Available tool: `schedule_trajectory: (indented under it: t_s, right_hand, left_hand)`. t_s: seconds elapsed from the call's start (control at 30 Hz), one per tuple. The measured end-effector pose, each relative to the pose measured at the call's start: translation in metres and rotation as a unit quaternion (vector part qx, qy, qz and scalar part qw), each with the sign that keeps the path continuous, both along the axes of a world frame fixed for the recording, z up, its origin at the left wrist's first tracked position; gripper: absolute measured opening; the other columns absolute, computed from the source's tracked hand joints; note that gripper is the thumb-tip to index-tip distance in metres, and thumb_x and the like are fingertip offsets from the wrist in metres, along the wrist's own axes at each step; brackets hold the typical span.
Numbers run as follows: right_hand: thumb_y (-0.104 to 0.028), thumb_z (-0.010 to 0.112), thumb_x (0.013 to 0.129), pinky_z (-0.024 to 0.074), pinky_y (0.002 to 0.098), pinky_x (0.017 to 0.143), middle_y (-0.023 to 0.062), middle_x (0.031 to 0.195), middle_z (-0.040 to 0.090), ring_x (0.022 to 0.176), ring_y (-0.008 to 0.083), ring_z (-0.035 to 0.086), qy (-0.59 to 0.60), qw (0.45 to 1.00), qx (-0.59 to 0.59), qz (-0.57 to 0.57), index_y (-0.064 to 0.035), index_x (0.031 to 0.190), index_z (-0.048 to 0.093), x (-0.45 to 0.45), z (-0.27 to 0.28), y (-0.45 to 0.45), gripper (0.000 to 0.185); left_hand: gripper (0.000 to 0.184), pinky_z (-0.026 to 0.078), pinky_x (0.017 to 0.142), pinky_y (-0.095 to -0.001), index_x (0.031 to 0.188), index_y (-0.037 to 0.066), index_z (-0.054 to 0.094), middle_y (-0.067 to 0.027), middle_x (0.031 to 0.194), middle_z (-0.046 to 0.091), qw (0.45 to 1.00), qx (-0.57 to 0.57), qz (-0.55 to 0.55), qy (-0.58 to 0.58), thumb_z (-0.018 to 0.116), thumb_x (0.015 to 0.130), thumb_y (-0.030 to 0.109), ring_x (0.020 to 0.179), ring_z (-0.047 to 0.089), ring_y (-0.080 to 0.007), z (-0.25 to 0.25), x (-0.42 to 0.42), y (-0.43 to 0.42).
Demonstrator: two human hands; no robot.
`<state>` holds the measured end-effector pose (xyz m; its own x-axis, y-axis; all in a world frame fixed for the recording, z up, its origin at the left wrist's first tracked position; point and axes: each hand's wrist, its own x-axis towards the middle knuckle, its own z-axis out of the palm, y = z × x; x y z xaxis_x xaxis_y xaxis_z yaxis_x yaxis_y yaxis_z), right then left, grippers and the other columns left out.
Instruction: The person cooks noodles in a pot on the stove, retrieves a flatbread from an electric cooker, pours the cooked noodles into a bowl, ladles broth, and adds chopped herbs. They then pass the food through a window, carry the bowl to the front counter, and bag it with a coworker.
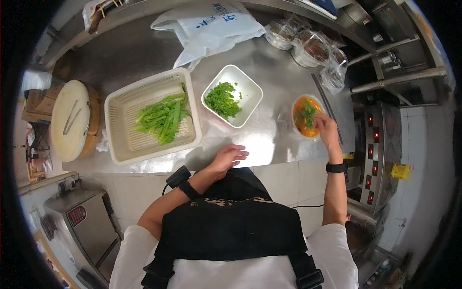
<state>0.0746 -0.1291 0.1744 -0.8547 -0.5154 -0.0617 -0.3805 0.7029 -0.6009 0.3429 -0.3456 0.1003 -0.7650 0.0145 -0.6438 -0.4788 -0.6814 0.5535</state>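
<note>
My right hand [327,129] is over the right rim of a round bowl of orange soup [306,131], its fingers pinched together beside chopped green herbs [304,114] on the soup. Whether anything is between the fingertips is too small to tell. My left hand [230,158] hovers at the counter's front edge, palm inward, fingers apart and holding nothing. Beyond it stands a white square container [250,90] with chopped greens [222,101] in its left part. To the left, a cream plastic basket [115,139] holds long leafy greens [165,118].
A white plastic bag [216,29] lies at the back of the steel counter [269,120]. Film-covered metal bowls [308,50] stand back right, with dark chopsticks [328,108] beside the soup. A round cutting board [70,120] with tongs is far left.
</note>
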Motion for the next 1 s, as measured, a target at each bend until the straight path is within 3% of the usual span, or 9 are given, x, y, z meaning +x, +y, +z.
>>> schedule_trajectory:
  t_s: [0.27,0.43,0.5,0.67,0.73,0.83,0.87,0.93,1.0]
  right_hand:
    - [0.005,0.054,0.073,0.0464,0.0271,0.066,0.0139,0.091,0.06,0.075,0.0181,0.059,0.07,0.996,0.027,0.057,-0.0012,0.104,0.055,-0.008,0.006,0.006,0.031]
    - [0.004,0.049,0.08,0.0455,0.0244,0.075,0.0091,0.096,0.061,0.084,0.015,0.058,-0.187,0.978,-0.097,0.001,0.0015,0.108,0.053,-0.043,-0.001,0.026,0.028]
    - [0.002,0.048,0.082,0.0454,0.0246,0.075,0.0085,0.095,0.062,0.084,0.0146,0.058,-0.216,0.965,-0.14,0.038,0.0016,0.108,0.053,-0.051,0.003,0.031,0.027]
    - [0.0,0.047,0.084,0.044,0.0219,0.07,0.0073,0.09,0.06,0.079,0.011,0.056,-0.301,0.934,-0.143,0.129,-0.0005,0.108,0.053,-0.075,-0.005,0.047,0.025]
    - [0.001,0.048,0.082,0.0429,0.021,0.067,0.0056,0.087,0.059,0.074,0.0099,0.053,-0.369,0.905,-0.199,0.076,-0.0008,0.104,0.056,-0.077,-0.011,0.047,0.023]
    - [0.0,0.05,0.081,0.0409,0.0206,0.069,0.0002,0.078,0.053,0.073,0.0088,0.05,-0.133,0.959,-0.174,0.182,-0.0031,0.103,0.055,-0.096,-0.024,0.063,0.023]
    - [0.0,0.05,0.081,0.0409,0.0206,0.069,0.0002,0.078,0.053,0.073,0.0088,0.05,-0.136,0.957,-0.177,0.183,-0.0031,0.103,0.055,-0.102,-0.031,0.07,0.023]
    - [-0.003,0.05,0.082,0.04,0.02,0.069,-0.0013,0.079,0.052,0.074,0.008,0.05,-0.208,0.947,-0.246,-0.001,-0.0045,0.101,0.054,-0.111,-0.042,0.081,0.019]
    - [-0.007,0.05,0.084,0.0397,0.0196,0.066,-0.0015,0.079,0.051,0.071,0.0071,0.048,-0.215,0.95,-0.224,-0.004,-0.0039,0.097,0.053,-0.114,-0.048,0.086,0.014]
  left_hand:
    - [0.023,0.04,0.077,-0.0272,0.106,0.008,0.049,-0.0064,0.103,0.057,1.0,-0.002,-0.025,0.013,0.044,0.085,0.014,0.093,0.052,-0.0138,-0.006,-0.031,0.03]
    - [0.022,0.038,0.076,-0.0265,0.104,0.011,0.052,-0.0022,0.097,0.058,0.997,-0.069,-0.017,0.0,0.045,0.084,0.018,0.09,0.051,-0.0114,-0.01,-0.071,0.055]
    - [0.021,0.038,0.076,-0.0261,0.103,0.012,0.053,-0.0002,0.096,0.057,0.994,-0.082,-0.005,0.079,0.045,0.084,0.016,0.09,0.051,-0.0103,-0.022,-0.092,0.069]
    - [0.021,0.038,0.075,-0.0245,0.101,0.011,0.053,0.0001,0.094,0.057,0.988,-0.143,0.054,0.023,0.046,0.081,0.008,0.089,0.05,-0.0088,-0.009,-0.144,0.091]
    - [0.022,0.039,0.074,-0.0232,0.101,0.01,0.053,0.0002,0.093,0.057,0.976,-0.163,0.145,0.004,0.045,0.082,0.006,0.089,0.05,-0.008,-0.012,-0.152,0.099]
    - [0.023,0.039,0.076,-0.0224,0.105,0.009,0.05,-0.0001,0.097,0.054,0.98,-0.159,0.118,-0.012,0.042,0.084,0.007,0.086,0.051,-0.0085,-0.008,-0.155,0.105]
    - [0.023,0.039,0.076,-0.0226,0.107,0.009,0.049,0.0,0.099,0.053,0.984,-0.149,0.1,-0.007,0.042,0.085,0.009,0.085,0.051,-0.0087,-0.008,-0.157,0.106]
    - [0.022,0.04,0.077,-0.0233,0.108,0.01,0.047,0.0,0.099,0.052,0.985,-0.143,0.097,0.011,0.042,0.086,0.011,0.084,0.051,-0.009,-0.006,-0.162,0.109]
    - [0.022,0.04,0.077,-0.0241,0.109,0.01,0.046,0.0,0.1,0.051,0.986,-0.135,0.094,0.033,0.042,0.088,0.014,0.084,0.051,-0.0093,-0.008,-0.168,0.108]
